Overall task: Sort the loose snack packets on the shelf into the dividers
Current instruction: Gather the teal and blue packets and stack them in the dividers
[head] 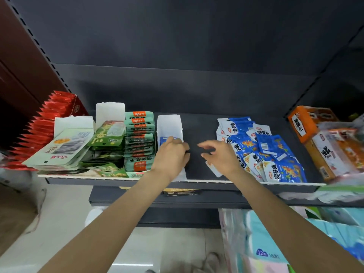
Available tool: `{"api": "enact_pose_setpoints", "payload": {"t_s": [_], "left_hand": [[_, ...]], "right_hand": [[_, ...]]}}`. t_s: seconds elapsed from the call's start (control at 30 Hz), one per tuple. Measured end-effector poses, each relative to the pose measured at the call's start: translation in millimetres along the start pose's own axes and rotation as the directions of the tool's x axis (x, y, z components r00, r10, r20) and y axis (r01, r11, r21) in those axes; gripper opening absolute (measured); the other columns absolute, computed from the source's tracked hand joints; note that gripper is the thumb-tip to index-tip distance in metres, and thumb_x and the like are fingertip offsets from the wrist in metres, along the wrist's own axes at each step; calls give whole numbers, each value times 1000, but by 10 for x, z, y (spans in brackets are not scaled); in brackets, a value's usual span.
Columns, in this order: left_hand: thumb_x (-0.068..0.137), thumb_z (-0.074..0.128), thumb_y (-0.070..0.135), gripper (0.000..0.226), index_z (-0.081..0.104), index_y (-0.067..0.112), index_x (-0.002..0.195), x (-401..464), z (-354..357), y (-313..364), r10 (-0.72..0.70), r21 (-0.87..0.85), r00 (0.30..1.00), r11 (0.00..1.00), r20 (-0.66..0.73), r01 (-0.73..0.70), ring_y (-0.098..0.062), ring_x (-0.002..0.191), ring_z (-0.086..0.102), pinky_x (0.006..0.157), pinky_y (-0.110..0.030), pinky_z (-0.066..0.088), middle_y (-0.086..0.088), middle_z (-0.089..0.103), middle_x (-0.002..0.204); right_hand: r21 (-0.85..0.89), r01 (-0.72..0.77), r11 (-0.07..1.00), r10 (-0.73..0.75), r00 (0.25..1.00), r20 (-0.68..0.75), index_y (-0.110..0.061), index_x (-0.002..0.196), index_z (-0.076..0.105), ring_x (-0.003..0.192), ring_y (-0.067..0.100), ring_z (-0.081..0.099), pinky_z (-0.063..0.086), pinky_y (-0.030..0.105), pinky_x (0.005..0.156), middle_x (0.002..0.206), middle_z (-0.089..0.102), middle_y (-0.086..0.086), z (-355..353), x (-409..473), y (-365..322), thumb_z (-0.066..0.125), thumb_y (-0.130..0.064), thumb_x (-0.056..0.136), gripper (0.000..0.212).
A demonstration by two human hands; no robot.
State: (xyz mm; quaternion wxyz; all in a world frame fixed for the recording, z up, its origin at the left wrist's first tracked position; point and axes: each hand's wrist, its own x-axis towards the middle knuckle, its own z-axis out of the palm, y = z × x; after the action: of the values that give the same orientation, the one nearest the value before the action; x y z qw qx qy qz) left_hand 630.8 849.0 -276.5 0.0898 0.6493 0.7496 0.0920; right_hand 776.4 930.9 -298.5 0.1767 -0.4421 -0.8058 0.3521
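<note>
Left hand [171, 154] pinches a blue foil snack packet [165, 140] inside the white card divider [169, 123] | right hand [220, 154] beside it, fingers spread, empty, over the dark shelf [197, 127] | heap of loose blue-and-white packets [264, 148] just right of that hand | green packets [139, 138] stacked left of the divider.

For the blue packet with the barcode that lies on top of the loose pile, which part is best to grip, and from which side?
Probably its near-left corner, reached from the left, where the right hand is. The barcode packet lies flat and tilted on top of the pile, so that edge looks free for a thumb-and-finger pinch.
</note>
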Motion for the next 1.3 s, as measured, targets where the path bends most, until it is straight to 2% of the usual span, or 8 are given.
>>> {"api": "enact_pose_setpoints", "payload": {"t_s": [0.2, 0.3, 0.43, 0.6, 0.73, 0.87, 1.03, 1.3], "left_hand": [[92, 49, 9, 25, 58, 6, 115, 433, 423, 730, -34, -196, 964, 977, 264, 89, -32, 105, 56, 86, -40, 49, -14, 55, 115], [88, 63, 29, 50, 47, 5, 129, 627, 722, 895, -253, -25, 872, 957, 419, 290, -31, 118, 48, 96, -39, 43, -17, 46, 128], [76, 73, 45, 79, 38, 3, 133, 797, 989, 958, -465, 139, 824, 885, 324, 445, -29, 125, 42, 101, -38, 35, -14, 44, 133], [78, 73, 36, 41, 60, 11, 108, 816, 1079, 914, -503, -41, 788, 834, 355, 551, -25, 109, 57, 92, -38, 43, -8, 64, 112], [94, 52, 17, 14, 56, 6, 102, 720, 816, 962, -406, -264, 906, 867, 120, 423, -32, 88, 63, 68, -38, 52, -15, 63, 99], [98, 44, 16, 9, 46, 12, 105, 559, 315, 974, -235, -170, 951, 965, -203, 202, -38, 75, 62, 58, -36, 46, -15, 65, 84], [94, 48, 40, 28, 59, 15, 100, 260, -214, 698, -126, -268, 884, 963, -451, 0, -29, 67, 61, 57, -32, 40, -6, 68, 75], [87, 45, 45, 24, 53, 23, 91, -177, -620, -108, 46, -141, 782, 976, -621, -169, -17, 51, 61, 42, -32, 49, 1, 66, 64]], "right_hand": [[-330, -145, 933, 175, 983, 63, -14, 139, 41, 132, 22, 39, 29, 29, 108, 143, 44, 8, -343, 55, 804, 70, -14, 81, 65], [-466, -151, 872, 263, 947, 183, -19, 147, 24, 143, 24, 15, 17, 36, 117, 156, 18, 6, -461, 80, 1128, 74, -23, 78, 85], [-462, -133, 877, 274, 928, 254, -23, 148, 20, 145, 24, 7, 12, 38, 118, 158, 8, 4, -500, 127, 1383, 75, -28, 77, 89], [-426, -113, 897, 241, 936, 258, -26, 146, 27, 144, 25, 10, 16, 39, 115, 157, 9, 2, -525, 118, 1439, 76, -22, 76, 86], [-314, -98, 944, 176, 957, 230, -27, 147, 22, 144, 25, 11, 20, 40, 114, 156, 14, 4, -589, 139, 1357, 70, -22, 82, 81], [-178, 85, 980, -70, 993, 90, -27, 147, 24, 138, 19, 24, 22, 30, 111, 153, 23, -2, -607, 174, 978, 66, -19, 85, 75], [24, 198, 980, -197, 979, -58, -21, 88, 58, 75, 17, 58, 39, 24, 67, 88, 61, 1, -513, 159, 326, 68, -21, 84, 10], [251, 242, 937, -225, 969, -98, -7, 86, 66, 75, 10, 64, 52, 23, 67, 84, 71, 1, -97, 161, -419, 72, -19, 81, 14]]}}
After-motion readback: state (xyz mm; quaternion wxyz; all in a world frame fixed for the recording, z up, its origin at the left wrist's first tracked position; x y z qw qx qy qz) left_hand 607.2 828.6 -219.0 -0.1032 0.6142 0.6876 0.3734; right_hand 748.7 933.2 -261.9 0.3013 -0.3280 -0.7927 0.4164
